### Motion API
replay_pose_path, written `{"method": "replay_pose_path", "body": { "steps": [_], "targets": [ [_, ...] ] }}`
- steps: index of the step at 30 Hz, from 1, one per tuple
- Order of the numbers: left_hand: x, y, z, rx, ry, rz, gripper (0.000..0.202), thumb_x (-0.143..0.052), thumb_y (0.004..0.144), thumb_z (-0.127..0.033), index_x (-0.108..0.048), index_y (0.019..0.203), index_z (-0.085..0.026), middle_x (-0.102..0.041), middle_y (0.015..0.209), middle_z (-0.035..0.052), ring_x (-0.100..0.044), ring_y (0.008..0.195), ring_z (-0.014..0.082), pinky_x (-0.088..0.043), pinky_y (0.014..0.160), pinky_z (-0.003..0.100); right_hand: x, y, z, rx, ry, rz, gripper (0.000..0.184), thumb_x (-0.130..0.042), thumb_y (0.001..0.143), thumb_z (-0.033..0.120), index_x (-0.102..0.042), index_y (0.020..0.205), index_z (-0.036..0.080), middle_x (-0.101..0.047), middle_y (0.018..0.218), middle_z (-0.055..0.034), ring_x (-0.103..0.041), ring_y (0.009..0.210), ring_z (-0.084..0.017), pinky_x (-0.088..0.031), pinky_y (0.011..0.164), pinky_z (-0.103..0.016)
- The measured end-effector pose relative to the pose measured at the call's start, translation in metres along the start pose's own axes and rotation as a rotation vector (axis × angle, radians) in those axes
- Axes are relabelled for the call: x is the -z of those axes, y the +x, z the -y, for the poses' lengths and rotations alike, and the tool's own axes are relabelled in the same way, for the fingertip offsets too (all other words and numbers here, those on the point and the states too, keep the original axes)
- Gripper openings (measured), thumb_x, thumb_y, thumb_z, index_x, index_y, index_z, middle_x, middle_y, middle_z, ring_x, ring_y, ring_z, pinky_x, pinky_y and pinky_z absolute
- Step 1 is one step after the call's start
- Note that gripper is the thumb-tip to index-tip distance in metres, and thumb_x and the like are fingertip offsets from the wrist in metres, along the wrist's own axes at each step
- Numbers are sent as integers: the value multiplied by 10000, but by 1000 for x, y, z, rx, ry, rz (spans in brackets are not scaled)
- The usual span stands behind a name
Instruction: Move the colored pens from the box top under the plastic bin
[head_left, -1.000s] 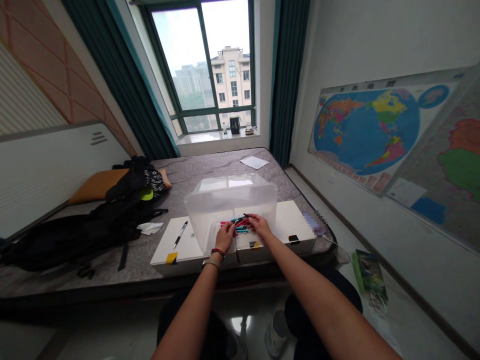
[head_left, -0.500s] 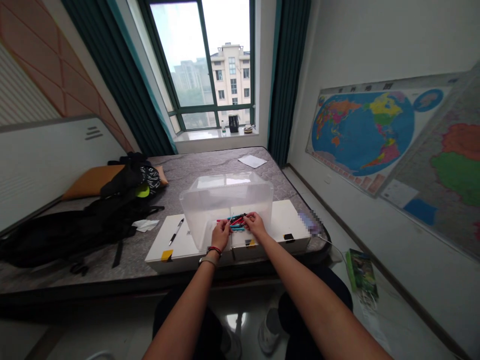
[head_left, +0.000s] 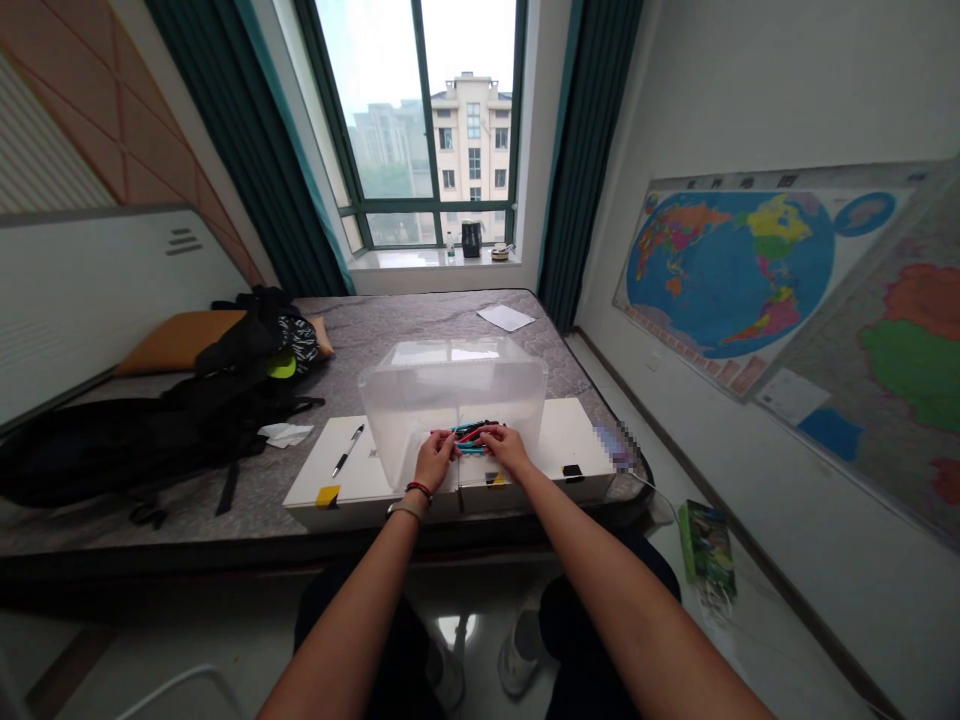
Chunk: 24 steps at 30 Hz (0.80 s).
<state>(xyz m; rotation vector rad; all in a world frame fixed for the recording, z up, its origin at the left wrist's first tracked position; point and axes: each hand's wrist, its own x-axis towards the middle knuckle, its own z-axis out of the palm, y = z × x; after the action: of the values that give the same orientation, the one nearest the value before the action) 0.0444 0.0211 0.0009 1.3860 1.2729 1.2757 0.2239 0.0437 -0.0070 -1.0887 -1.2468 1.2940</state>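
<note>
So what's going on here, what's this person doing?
A seated person is gripping a bunch of thin red, teal and black sticks with their left hand and right hand. The bunch is at the front of a translucent plastic tub, which stands on white boxes on a mattress. A pen lies on the left box.

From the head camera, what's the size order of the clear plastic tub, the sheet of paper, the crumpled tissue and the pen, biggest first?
Clear plastic tub is largest. Sheet of paper and crumpled tissue look alike, and the paper lies farther off, so I can't rank them. Pen looks smallest.
</note>
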Motion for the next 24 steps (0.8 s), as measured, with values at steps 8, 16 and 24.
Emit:
{"method": "replay_pose_path", "body": {
  "steps": [8, 16, 24],
  "targets": [
    [0, 1, -2, 8, -78, 7, 377, -620, 768, -538, -597, 857, -172, -648, 621, 9, -532, 516, 117, -387, 506, 233, -1, 5, -10, 26, -8, -83, 566, -653, 735, 282, -539, 1265, 118, -708, 683, -26, -582, 523, -127, -471, 532, -237],
    [6, 1, 2, -1, -211, 29, 364, -570, 803, -527, -599, 853, -167, -602, 583, -17, -465, 461, 96, -352, 467, 223, -3, -1, -3, 46, -99, -138, 221, -607, 764, 356, -637, 824, 145, -622, 542, 4, -515, 454, -116, -401, 472, -221],
    [3, -1, 5, -40, -33, 17, 335, -586, 816, -488, -629, 915, -171, -611, 604, -16, -506, 510, 112, -397, 541, 240, -1, -5, 2, 53, -157, -93, 293, -585, 766, 411, -675, 665, 152, -614, 551, -6, -501, 479, -116, -388, 489, -224]
  ]
}}
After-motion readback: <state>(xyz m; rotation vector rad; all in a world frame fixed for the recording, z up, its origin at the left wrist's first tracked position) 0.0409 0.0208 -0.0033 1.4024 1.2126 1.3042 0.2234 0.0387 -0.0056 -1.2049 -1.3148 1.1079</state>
